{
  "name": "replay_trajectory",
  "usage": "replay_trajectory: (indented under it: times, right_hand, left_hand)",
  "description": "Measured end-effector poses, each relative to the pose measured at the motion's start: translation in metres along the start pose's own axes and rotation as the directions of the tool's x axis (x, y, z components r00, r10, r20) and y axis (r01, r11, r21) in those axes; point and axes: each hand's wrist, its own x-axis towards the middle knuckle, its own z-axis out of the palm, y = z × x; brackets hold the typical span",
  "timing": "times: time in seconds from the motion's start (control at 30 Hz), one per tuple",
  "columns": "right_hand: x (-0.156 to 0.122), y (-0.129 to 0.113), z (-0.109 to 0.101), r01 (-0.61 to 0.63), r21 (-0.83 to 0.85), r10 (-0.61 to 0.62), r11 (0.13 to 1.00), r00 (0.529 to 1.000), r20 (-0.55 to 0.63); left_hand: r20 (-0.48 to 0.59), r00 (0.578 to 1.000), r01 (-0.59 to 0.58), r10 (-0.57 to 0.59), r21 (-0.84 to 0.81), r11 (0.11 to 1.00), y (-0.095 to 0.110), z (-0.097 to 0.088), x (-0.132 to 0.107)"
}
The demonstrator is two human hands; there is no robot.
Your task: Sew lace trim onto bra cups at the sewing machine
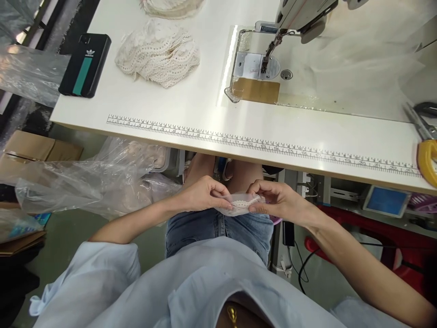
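Over my lap, just below the table's front edge, both hands pinch a small piece of sheer white fabric with lace trim [239, 203]. My left hand [206, 195] grips its left end between thumb and fingers. At the other end, my right hand [273, 199] is closed on the lace-edged part, its fingertips partly hiding the cloth. A bundle of cream eyelet lace [159, 54] lies on the table, with a second lace bundle [173, 7] behind it, cut off by the top of the view.
A sewing machine [264, 66] stands at the back right, with sheer white fabric [362, 59] beside it. The white table [205, 109] carries a printed ruler. A black phone [85, 66] lies at left, yellow-handled scissors [426, 155] at right. Clear plastic bags [92, 182] hang lower left.
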Motion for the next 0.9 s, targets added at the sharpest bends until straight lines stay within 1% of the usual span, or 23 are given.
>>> replay_trajectory:
  times: [0.17, 0.3, 0.5, 0.6, 0.7, 0.8, 0.9]
  right_hand:
    - [0.000, 0.001, 0.002, 0.031, -0.023, -0.031, 0.999, 0.999, -0.020]
    - [-0.002, 0.002, 0.006, 0.038, -0.059, -0.040, 0.998, 0.998, -0.041]
    - [-0.003, 0.004, 0.005, 0.054, -0.112, -0.058, 0.992, 0.998, -0.038]
    - [-0.003, 0.004, 0.002, 0.073, -0.201, -0.075, 0.977, 0.997, -0.003]
    - [-0.003, 0.003, 0.002, 0.052, -0.263, -0.039, 0.963, 0.998, 0.055]
    - [-0.002, 0.003, 0.003, 0.028, -0.257, -0.013, 0.966, 0.998, 0.058]
    - [0.000, 0.004, 0.004, 0.038, -0.251, -0.029, 0.967, 0.999, 0.042]
  left_hand:
    - [0.025, 1.000, -0.002, 0.001, 0.023, 1.000, 0.002, -0.001, -0.002]
    - [0.040, 0.998, -0.044, 0.042, 0.065, 0.997, 0.007, 0.002, -0.002]
    - [-0.045, 0.995, -0.083, 0.088, 0.115, 0.990, 0.012, 0.011, 0.000]
    - [-0.067, 0.992, -0.094, 0.104, 0.140, 0.986, 0.014, 0.012, -0.001]
    - [-0.078, 0.991, -0.092, 0.106, 0.165, 0.982, 0.015, 0.010, -0.002]
    - [-0.084, 0.991, -0.088, 0.104, 0.174, 0.981, 0.013, 0.009, -0.003]
    - [-0.086, 0.992, -0.082, 0.097, 0.168, 0.982, 0.011, 0.009, -0.002]
